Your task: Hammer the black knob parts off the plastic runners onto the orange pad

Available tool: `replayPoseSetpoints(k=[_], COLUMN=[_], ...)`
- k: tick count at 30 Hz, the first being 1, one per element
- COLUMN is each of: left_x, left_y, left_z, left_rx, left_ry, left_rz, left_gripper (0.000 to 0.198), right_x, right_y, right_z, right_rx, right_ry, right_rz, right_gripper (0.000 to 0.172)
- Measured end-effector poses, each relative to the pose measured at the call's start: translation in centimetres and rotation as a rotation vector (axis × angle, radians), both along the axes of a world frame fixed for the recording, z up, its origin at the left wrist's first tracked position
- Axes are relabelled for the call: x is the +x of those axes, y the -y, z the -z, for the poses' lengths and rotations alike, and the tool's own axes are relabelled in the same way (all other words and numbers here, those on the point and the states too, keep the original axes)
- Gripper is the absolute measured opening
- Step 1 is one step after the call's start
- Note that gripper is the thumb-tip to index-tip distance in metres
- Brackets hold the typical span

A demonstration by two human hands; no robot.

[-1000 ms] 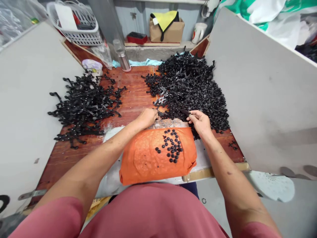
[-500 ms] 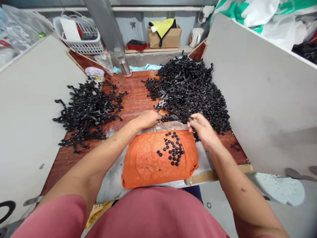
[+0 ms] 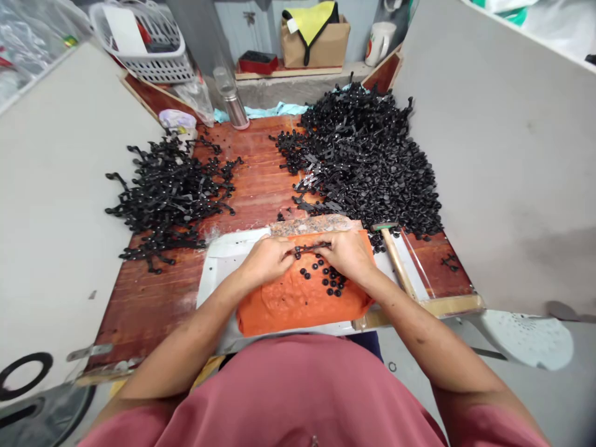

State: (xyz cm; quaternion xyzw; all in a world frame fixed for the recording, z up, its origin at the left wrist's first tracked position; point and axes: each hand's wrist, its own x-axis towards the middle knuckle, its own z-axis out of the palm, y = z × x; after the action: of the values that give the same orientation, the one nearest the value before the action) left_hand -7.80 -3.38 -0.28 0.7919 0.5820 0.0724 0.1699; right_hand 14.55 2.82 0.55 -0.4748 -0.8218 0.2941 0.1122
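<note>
A thin black strip with round knobs (image 3: 313,248) spans the gap between my hands, just above the orange cloth (image 3: 279,310). My left hand (image 3: 270,257) pinches its left end, and my right hand (image 3: 347,253) grips the other end. Several small black round caps (image 3: 333,282) lie on the cloth beneath and beside my right hand, which hides some of them. Behind the cloth, the edge of a speckled stone slab (image 3: 321,223) shows. To the right of my right hand rests a hammer (image 3: 395,257) with a wooden handle.
A big heap of black parts (image 3: 367,161) covers the right back of the wooden table (image 3: 256,174); a smaller pile of black strips (image 3: 174,192) sits at left. Grey partitions (image 3: 484,143) flank both sides. Behind stand a steel flask (image 3: 235,108), a white basket (image 3: 158,62) and a mug (image 3: 379,43).
Both hands have come nearer over the orange cloth, left hand from the slab's left end, right hand from beside the heap. The hammer now shows at right. The whole view has shifted slightly.
</note>
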Motion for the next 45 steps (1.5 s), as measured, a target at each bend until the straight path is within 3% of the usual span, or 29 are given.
replayPoseSetpoints(k=[3, 7, 9, 13, 17, 21, 24, 27, 29, 32, 37, 42, 45], left_x=[0.4, 0.2, 0.5, 1.9, 2.4, 2.4, 2.8, 3.2, 3.2, 3.3, 3.4, 2.5, 1.7], left_y=[0.1, 2.0, 3.4, 5.4, 5.8, 5.8, 5.8, 6.0, 6.1, 6.4, 6.6, 6.1, 6.0], left_z=[0.7, 1.2, 1.7, 3.1, 4.3, 4.1, 3.7, 3.5, 3.6, 3.6, 1.8, -2.5, -4.5], left_rx=[0.015, 0.070, 0.111, 0.231, 0.433, 0.596, 0.630, 0.594, 0.544, 0.472, 0.440, 0.451, 0.489], left_ry=[0.103, 0.255, 0.311, 0.347, 0.253, 0.143, 0.066, 0.052, 0.078, 0.129, 0.337, 0.464, 0.446], left_rz=[-0.008, -0.202, -0.240, -0.151, -0.051, 0.071, 0.122, 0.126, 0.151, 0.180, 0.043, -0.243, -0.288], left_gripper=[0.015, 0.008, 0.004, 0.009, 0.015, 0.019, 0.022, 0.026, 0.026, 0.021, 0.017, 0.017, 0.018], right_x=[-0.2, 0.3, 0.4, 0.0, -0.8, -1.8, -1.8, 0.1, 2.4, 6.0, 8.9, 7.6, 6.5], right_y=[-0.2, -0.6, -0.7, -0.6, -0.2, 0.2, -0.2, -0.9, -1.1, 0.1, 4.3, 6.2, 6.3], right_z=[-0.5, -0.5, -0.3, -0.1, -0.2, -0.4, -0.9, -1.2, -1.2, -1.0, -1.5, -3.0, -3.3], right_rx=[0.031, 0.063, 0.065, 0.071, 0.129, 0.165, 0.147, 0.129, 0.067, -0.020, -0.075, -0.347, -0.522], right_ry=[0.081, 0.133, 0.143, 0.164, 0.184, 0.167, 0.134, 0.001, -0.204, -0.385, -0.458, -0.647, -0.763], right_rz=[-0.010, 0.015, -0.001, -0.066, -0.076, -0.075, -0.091, -0.002, 0.112, 0.210, 0.253, 0.251, 0.262], right_gripper=[0.017, 0.022, 0.021, 0.020, 0.018, 0.019, 0.020, 0.024, 0.025, 0.028, 0.024, 0.028, 0.035])
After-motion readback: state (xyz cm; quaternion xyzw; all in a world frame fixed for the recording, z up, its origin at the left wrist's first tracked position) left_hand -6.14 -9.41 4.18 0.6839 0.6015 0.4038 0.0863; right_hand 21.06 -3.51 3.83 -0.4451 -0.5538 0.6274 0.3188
